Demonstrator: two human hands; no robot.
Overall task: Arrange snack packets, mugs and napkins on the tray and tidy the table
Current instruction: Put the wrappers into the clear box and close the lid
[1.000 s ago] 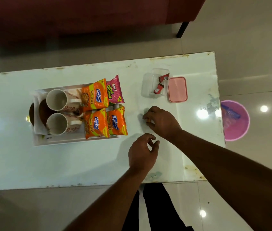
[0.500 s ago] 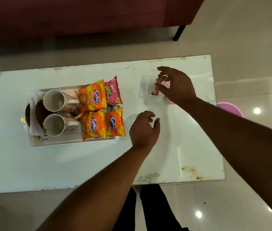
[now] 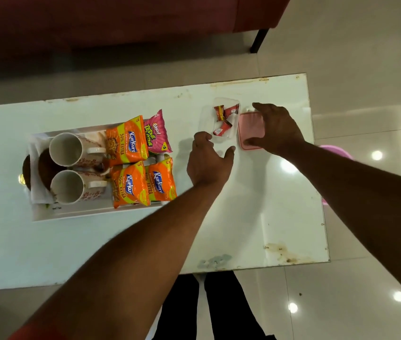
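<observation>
A white tray (image 3: 71, 214) on the left of the table holds two white mugs (image 3: 65, 149) lying on a napkin (image 3: 38, 192), three orange snack packets (image 3: 129, 184) and a pink one (image 3: 156, 136). To its right stands a clear box (image 3: 206, 116) with small red wrappers (image 3: 225, 116) in it. Beside the box lies its pink lid (image 3: 251, 126). My right hand (image 3: 278, 128) spans the lid, fingers at its far edge and thumb at its near edge. My left hand (image 3: 209, 163) hovers open at the box's near edge, holding nothing.
Dark brown coasters (image 3: 46, 163) sit under the napkin on the tray. A pink bin (image 3: 334, 150) stands on the floor past the table's right edge. A red sofa (image 3: 120, 20) runs along the far side. Brown stains (image 3: 280, 251) mark the table's near right corner.
My right hand let a small wrapper go into the clear box and moved right onto the pink lid. My left hand moved forward to the box's near edge.
</observation>
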